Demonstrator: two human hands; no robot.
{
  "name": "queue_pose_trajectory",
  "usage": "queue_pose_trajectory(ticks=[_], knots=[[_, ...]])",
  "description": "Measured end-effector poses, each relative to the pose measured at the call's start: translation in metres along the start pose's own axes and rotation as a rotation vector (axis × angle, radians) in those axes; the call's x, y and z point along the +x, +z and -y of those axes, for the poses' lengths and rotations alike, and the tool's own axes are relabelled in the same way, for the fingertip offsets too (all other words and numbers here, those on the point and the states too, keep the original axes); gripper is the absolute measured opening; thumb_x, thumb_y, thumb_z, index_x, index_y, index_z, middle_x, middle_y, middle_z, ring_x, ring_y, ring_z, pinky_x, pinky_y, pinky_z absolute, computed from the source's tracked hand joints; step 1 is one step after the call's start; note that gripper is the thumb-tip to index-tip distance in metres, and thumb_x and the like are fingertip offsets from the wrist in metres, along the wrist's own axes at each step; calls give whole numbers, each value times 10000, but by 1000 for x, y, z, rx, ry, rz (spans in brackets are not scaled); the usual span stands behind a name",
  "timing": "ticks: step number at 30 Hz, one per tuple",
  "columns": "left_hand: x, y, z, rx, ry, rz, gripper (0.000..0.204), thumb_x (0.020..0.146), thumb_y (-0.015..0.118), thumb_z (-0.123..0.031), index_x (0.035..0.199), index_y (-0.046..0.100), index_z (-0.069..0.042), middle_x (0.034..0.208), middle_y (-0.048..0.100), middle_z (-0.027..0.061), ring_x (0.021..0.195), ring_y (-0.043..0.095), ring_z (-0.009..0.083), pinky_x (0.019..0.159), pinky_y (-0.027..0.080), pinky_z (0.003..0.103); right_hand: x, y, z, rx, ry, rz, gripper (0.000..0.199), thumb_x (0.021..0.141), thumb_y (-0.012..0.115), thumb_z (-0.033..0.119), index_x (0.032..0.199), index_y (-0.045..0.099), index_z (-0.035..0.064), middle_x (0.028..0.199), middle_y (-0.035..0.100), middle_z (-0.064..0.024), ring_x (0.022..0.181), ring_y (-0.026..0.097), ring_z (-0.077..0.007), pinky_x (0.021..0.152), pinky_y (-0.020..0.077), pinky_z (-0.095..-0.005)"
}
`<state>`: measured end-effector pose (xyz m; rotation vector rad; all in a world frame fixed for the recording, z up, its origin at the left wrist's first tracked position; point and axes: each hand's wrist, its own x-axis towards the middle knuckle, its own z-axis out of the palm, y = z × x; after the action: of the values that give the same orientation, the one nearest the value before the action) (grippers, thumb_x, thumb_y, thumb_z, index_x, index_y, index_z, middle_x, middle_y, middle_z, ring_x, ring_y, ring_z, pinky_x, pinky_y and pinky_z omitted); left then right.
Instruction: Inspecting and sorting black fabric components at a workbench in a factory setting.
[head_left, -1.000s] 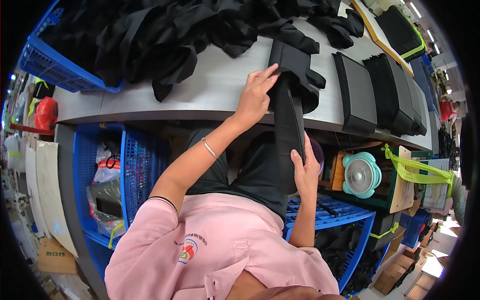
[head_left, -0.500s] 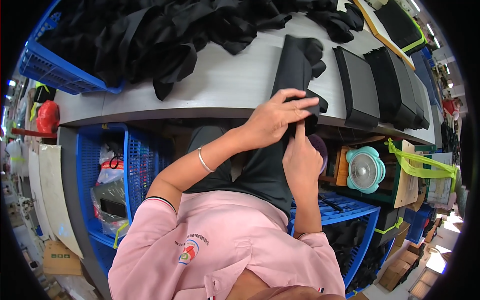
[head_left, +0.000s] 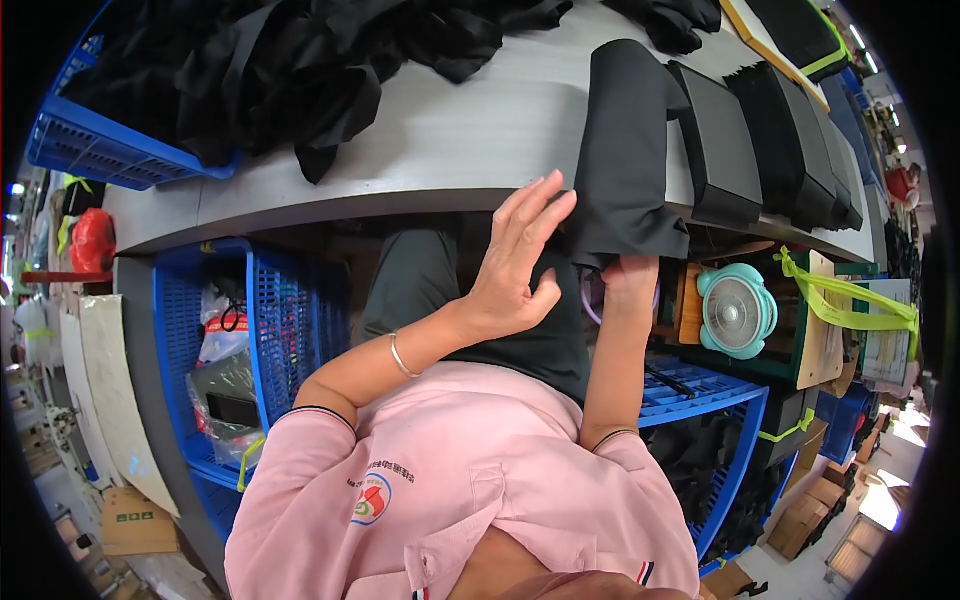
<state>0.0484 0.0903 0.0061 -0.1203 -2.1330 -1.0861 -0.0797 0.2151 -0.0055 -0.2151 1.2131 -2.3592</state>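
A black cloth piece (head_left: 622, 135), like a wide tube or sleeve, stretches from the table's front edge onto the top. Its loose, wrinkled end hangs over the edge. My right hand (head_left: 632, 272) is pushed in under or inside that end; only the wrist and the base of the hand show, and the fingers are hidden. At the cloth's left side my left hand (head_left: 516, 265) is raised with fingers spread and nothing in it. Its fingertips are close to the cloth; whether they touch it I cannot tell.
Folded black pieces (head_left: 718, 150) stand in rows at the right of the grey table (head_left: 440, 140). A black cloth heap (head_left: 260, 80) covers the far left, by a blue basket (head_left: 110, 140). Below are a blue crate (head_left: 205, 370), a turquoise fan (head_left: 738, 312) and another blue basket (head_left: 735, 470).
My right hand has gone from a pointing finger at the cloth's near end to under or inside it. The cloth now lies wider and flatter. My left hand has let go and moved left.
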Motion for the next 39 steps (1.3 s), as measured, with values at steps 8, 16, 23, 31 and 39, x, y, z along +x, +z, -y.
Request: queue_pose_trajectory(ticks=[8,16,23,31,39], knots=[[18,16,-16,56,-77,-151,706,685,682,72,1360,551,-86,1338,501,132,1091,534,265,912,475,350,-5,1,-11,123,-59,-4,548,975,568,380,1384,480,25,1327,575,-140,1160,607,-283,959,545,-425],[16,25,-24,-251,-210,-263,662,666,575,213,1258,640,-77,1203,567,73,731,548,97,602,495,228,-4,-10,-16,391,61,131,442,913,646,333,1223,586,25,1154,643,-127,996,655,-261,832,579,-380],[18,23,-25,-239,-167,-284,625,658,573,210,1205,673,-75,1190,581,73,737,545,87,600,490,216,-11,-11,-20,379,122,127,396,918,629,309,1195,597,28,1105,658,-125,948,664,-261,780,587,-376],[14,24,-24,-267,-190,-232,644,666,589,209,1237,664,-80,1189,575,74,780,573,100,619,509,221,-7,-10,-27,352,29,257,346,924,623,310,1147,617,46,1007,678,-101,819,677,-250,642,590,-360],[7,21,-17,-249,-190,-218,671,675,593,210,1278,646,-79,1196,566,86,817,578,106,634,514,223,-3,-13,-39,367,9,147,380,946,603,331,1210,585,59,1119,648,-99,958,654,-243,800,575,-366]])
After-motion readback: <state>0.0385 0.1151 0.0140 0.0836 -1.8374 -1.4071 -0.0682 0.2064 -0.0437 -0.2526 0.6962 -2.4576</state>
